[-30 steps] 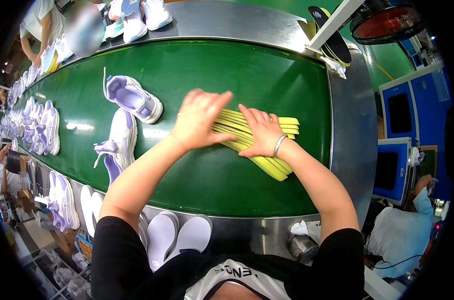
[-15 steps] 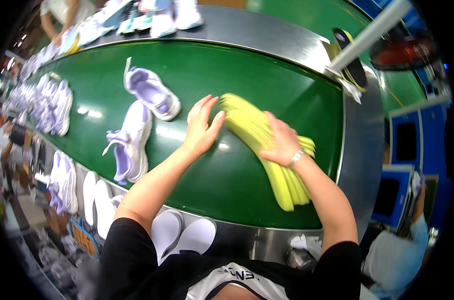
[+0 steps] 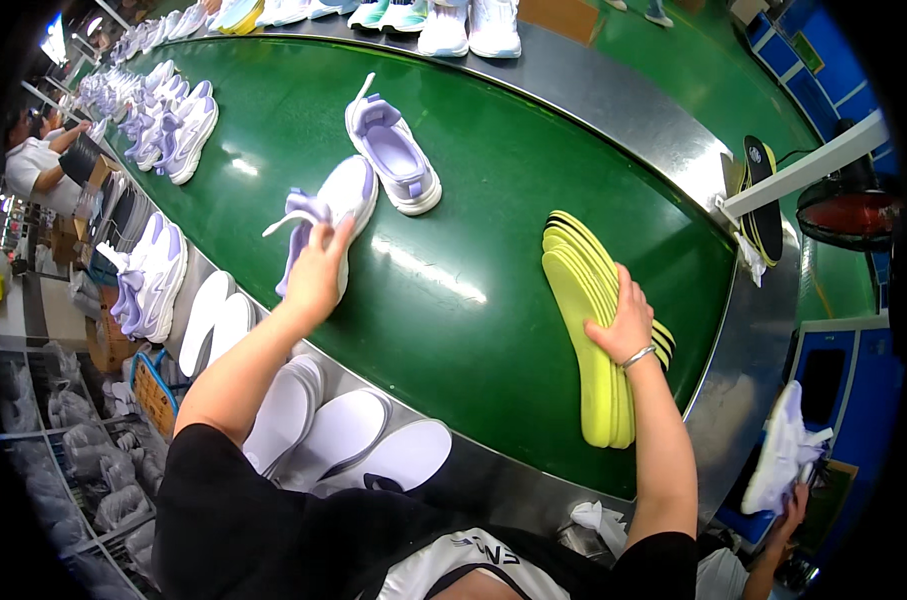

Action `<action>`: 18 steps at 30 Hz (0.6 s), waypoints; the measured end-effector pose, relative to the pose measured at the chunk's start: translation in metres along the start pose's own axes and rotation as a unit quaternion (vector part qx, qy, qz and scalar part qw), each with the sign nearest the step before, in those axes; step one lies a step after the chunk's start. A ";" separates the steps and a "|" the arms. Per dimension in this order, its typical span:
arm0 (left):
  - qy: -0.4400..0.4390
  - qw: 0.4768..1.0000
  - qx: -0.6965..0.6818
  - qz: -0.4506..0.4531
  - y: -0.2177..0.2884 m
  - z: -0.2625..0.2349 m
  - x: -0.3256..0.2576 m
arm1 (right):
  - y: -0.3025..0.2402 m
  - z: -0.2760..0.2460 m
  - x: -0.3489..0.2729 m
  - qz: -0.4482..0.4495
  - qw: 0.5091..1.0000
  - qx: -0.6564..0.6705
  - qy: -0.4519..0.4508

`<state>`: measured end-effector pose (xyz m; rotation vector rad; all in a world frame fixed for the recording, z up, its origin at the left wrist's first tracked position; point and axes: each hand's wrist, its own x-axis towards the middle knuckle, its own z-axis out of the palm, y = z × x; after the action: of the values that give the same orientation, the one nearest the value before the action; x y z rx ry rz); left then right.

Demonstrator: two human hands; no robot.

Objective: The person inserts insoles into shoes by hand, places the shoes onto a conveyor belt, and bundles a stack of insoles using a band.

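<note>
My left hand [image 3: 318, 268] closes on a white and lilac sneaker [image 3: 328, 215] lying on its side on the green conveyor belt [image 3: 483, 200]. A second matching sneaker [image 3: 393, 155] stands upright just beyond it. Over at the right, my right hand [image 3: 625, 322] rests flat on a fanned stack of yellow insoles [image 3: 583, 330] on the belt, wrist wearing a thin bracelet.
Several white and lilac sneakers [image 3: 178, 125] line the belt's far left. White shoe lasts [image 3: 338, 435] sit under the belt's near steel rim [image 3: 513, 495]. A red fan [image 3: 843, 210] and black insoles [image 3: 763, 195] are at the right. Another person's hand holds a sneaker [image 3: 788, 450] at lower right.
My left hand left the insole stack and moved left onto the sneaker lying on its side. My right hand stayed on the insoles.
</note>
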<state>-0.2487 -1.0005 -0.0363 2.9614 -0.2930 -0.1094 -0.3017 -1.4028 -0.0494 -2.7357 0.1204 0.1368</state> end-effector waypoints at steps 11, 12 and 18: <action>-0.121 0.975 -0.154 -0.102 0.027 0.005 0.133 | -0.010 0.002 0.002 -0.010 0.998 0.064 -0.005; -0.136 0.973 -0.172 -0.076 0.020 -0.008 0.129 | -0.001 0.003 0.001 -0.037 0.992 0.116 0.020; -0.139 0.931 -0.336 -0.017 -0.058 -0.142 0.018 | -0.042 -0.059 -0.003 -0.069 0.845 0.501 0.175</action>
<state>-0.2076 -0.9257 0.0923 2.2626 -0.1860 -0.5230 -0.2954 -1.3876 0.0211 -1.6753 0.0642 -0.3733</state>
